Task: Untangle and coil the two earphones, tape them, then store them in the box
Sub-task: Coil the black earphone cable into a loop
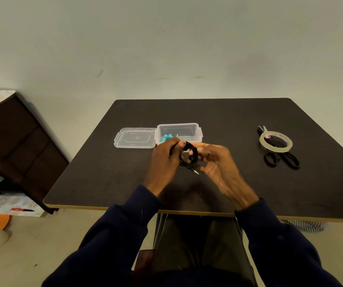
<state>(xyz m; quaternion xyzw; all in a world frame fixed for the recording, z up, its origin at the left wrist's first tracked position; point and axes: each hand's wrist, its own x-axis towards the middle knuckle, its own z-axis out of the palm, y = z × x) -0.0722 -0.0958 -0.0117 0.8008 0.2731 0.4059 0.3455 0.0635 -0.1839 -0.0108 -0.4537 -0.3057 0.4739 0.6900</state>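
Note:
A black earphone [189, 157] is bunched into a coil between both hands, its silver plug sticking out below. My left hand [166, 160] grips the coil's left side with thumb on top. My right hand [216, 160] holds its right side with fingers curled. Just behind them stands the clear plastic box [189, 129], open, with a teal earphone [166, 138] coiled inside at its left. The box's clear lid [134, 138] lies flat to the left. A roll of clear tape [275, 141] rests on black scissors [281, 157] at the right.
The dark table [207, 112] stands against a pale wall, its front edge just above my lap. A dark wooden cabinet [15, 146] leans at the left, with patterned paper and orange and white objects on the floor beside it.

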